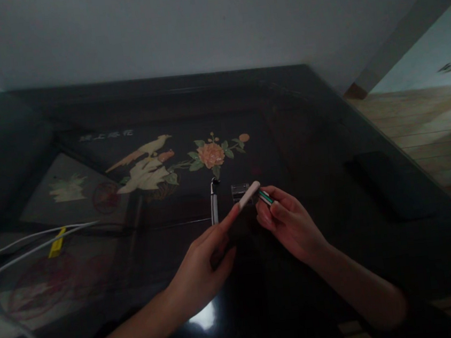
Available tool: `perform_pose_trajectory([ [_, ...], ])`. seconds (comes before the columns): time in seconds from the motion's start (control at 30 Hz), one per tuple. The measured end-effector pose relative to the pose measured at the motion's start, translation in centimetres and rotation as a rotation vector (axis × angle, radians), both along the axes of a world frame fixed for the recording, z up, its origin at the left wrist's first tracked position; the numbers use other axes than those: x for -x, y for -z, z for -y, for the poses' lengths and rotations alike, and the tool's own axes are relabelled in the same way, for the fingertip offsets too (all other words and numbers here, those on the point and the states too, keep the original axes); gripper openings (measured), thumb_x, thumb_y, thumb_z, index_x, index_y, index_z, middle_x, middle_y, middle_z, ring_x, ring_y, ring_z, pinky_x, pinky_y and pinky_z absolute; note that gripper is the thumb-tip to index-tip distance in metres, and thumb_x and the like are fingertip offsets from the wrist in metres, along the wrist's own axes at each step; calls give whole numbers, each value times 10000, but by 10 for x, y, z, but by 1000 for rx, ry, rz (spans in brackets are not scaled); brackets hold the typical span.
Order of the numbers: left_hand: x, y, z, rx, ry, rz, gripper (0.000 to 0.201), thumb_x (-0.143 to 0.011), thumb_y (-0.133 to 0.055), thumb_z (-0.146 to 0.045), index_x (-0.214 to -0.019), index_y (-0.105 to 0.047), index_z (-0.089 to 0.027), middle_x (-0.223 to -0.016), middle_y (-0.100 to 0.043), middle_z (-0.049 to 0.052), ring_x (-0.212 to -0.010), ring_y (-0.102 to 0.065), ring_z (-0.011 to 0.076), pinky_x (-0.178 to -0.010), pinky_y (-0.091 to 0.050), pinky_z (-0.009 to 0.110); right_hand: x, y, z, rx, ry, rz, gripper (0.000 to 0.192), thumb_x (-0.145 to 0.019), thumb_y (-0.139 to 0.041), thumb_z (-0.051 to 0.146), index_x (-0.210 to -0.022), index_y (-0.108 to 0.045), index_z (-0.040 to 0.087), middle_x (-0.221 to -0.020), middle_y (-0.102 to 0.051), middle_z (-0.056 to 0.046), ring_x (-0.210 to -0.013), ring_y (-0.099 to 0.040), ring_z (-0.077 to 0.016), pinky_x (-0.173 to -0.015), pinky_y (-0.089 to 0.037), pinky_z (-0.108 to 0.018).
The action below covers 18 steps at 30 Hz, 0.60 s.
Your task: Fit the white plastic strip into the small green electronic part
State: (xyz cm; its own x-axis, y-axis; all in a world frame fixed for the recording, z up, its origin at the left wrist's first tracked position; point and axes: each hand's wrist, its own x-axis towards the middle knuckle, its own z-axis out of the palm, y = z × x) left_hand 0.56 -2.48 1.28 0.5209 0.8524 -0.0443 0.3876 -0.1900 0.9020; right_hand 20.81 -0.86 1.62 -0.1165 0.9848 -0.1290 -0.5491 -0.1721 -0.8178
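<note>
From the head view I log the right hand (289,221) pinching a small green-and-white piece (266,197) between thumb and fingers. Left hand (203,265): index extended, thumb apart; a pale, round-ended strip (249,194) continues from the index tip, worn or held I cannot tell. Beyond: a clear box (239,189), partly covered by the strip; a silver-and-black rod (214,202), lower end behind the left hand; the dark table (306,133). Green-and-white piece sits at the right fingertips, just beside the strip's far end.
</note>
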Motion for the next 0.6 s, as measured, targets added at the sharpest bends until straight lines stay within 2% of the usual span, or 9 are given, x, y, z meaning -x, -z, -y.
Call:
perform_pose_trajectory([
  [0.13, 0, -1, -1, 18, -2, 2, 696, -891, -495, -134, -1545, -292, -261, -812, -520, -25, -652, -449, 109, -607, -427, 210, 0, 1, 0, 9, 4, -16, 373, -696, -851, 416, -948, -684, 198, -582, -503, 63, -511, -356, -82, -493, -253, -250],
  [0.37, -1, -4, 2, 79, 37, 38, 712, -880, -499, -135, -1547, -283, -256, -747, -427, -51, -621, -392, 105, -569, -384, 201, -1, 1, -1, 13, 22, 9, 342, -702, -843, 407, -918, -683, 196, -574, -481, 65, -502, -344, -81, -476, -250, -252],
  [0.6, -2, -9, 4, 88, 113, 110, 713, -875, -493, -102, -1541, -295, -262, -763, -461, -52, -595, -368, 90, -539, -364, 186, 2, -2, -2, 137, 46, -33, 405, -590, -912, 404, -914, -755, 218, -606, -512, 52, -518, -376, -68, -454, -301, -209],
])
